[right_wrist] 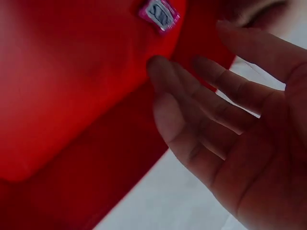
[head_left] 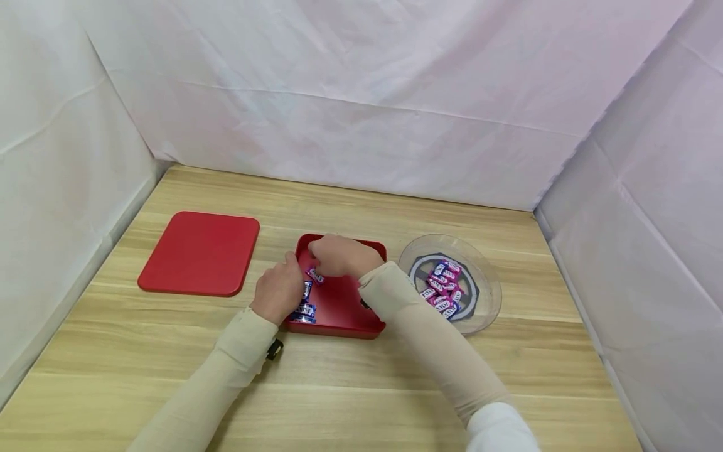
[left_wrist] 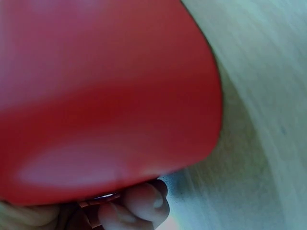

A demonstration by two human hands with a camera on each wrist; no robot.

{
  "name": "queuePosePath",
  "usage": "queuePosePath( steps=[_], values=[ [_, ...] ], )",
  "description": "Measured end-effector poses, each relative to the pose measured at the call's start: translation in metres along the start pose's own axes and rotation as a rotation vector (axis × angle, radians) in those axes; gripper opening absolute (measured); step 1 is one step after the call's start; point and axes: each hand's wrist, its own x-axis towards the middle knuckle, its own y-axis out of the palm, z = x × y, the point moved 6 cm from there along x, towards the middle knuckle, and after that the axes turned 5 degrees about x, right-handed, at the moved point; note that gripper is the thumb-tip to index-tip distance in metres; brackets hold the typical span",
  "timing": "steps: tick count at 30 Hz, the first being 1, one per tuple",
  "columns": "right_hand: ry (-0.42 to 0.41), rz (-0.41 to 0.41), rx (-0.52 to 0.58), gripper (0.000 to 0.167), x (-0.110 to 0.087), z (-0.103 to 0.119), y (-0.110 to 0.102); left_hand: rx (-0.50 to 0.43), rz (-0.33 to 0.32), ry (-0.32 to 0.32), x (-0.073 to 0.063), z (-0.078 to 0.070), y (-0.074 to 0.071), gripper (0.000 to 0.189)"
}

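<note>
My left hand (head_left: 280, 287) grips the left wall of a shallow red box (head_left: 344, 307). In the left wrist view its curled fingers (left_wrist: 144, 203) show at the edge of the box. My right hand (head_left: 346, 256) reaches over the back of the box. The right wrist view shows that hand (right_wrist: 240, 129) with loosely extended fingers and nothing between them. A small wrapped candy (head_left: 315, 276) lies in the box just below the right hand. Several more wrapped candies (head_left: 305, 310) lie along its left side, partly hidden by my left hand.
To the right of the box stands a clear round bowl (head_left: 490, 292) holding several pink and blue wrapped candies (head_left: 443, 285). A flat red lid (head_left: 200, 254) lies to the left on the wooden table (head_left: 361, 389). White cloth (head_left: 361, 107) encloses the back and sides.
</note>
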Motion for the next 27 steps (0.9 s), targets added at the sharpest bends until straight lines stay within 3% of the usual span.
queuePosePath(
  steps=[10,19,27],
  values=[
    [0.025,0.038,-0.057,0.037,0.015,0.002,0.016,0.004,-0.010,0.012,-0.001,-0.001,0.000,0.019],
    [0.051,0.040,-0.116,0.025,0.022,0.002,0.023,-0.004,-0.024,0.015,-0.002,-0.001,0.000,0.019],
    [0.041,0.065,-0.073,0.018,0.021,0.001,0.026,-0.007,-0.028,0.027,-0.001,-0.001,-0.001,0.018]
  ],
)
